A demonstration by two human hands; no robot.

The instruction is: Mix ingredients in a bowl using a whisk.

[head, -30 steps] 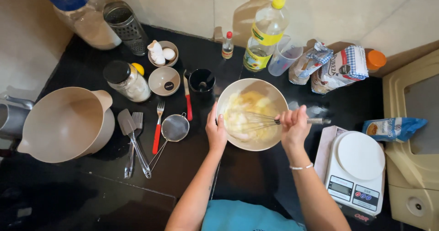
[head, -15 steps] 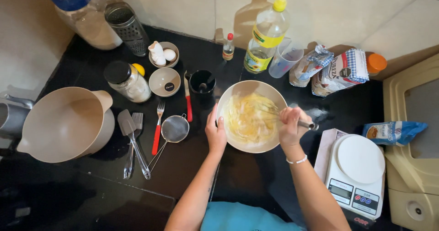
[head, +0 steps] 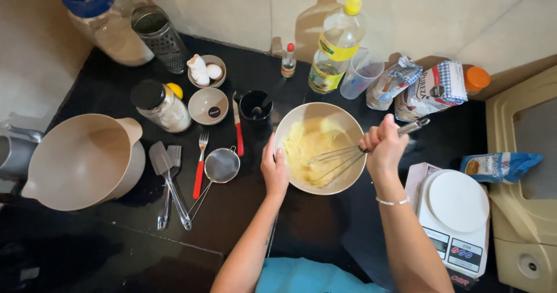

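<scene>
1. The right hand [head: 383, 145] is closed in a fist around the metal handle of a whisk [head: 342, 156], whose wire head sits in the pale yellow batter [head: 310, 148].
2. The left hand [head: 274, 168] lies with fingers together against the near-left rim of the cream mixing bowl [head: 290, 127], steadying it; it holds nothing else.
3. That bowl stands on the black counter [head: 232, 212], near the middle, just in front of the oil bottle.
4. Against the picture of half a second ago, the right hand has lifted and swung to the bowl's right edge, so the whisk now slants with its handle pointing up to the right (before, it lay lower across the bowl). The left hand and bowl have stayed put.
5. Count, close by: one black mug [head: 255, 104], one red-handled knife [head: 238, 131], one red-handled fork [head: 200, 162], one small sieve [head: 221, 165], two metal spatulas [head: 165, 177] lying together.
6. Further left: one large beige jug-bowl [head: 81, 159], two small dishes, one empty [head: 208, 105] and one with eggshells [head: 206, 71], one lidded jar [head: 158, 104].
7. At the back: one oil bottle [head: 336, 46], one small red-capped bottle [head: 288, 61], one clear measuring cup [head: 362, 75], two paper bags [head: 429, 90], one grater [head: 158, 38], one big blue-lidded jar [head: 101, 20].
8. Right: one white kitchen scale [head: 458, 212], one blue packet [head: 499, 166].
</scene>
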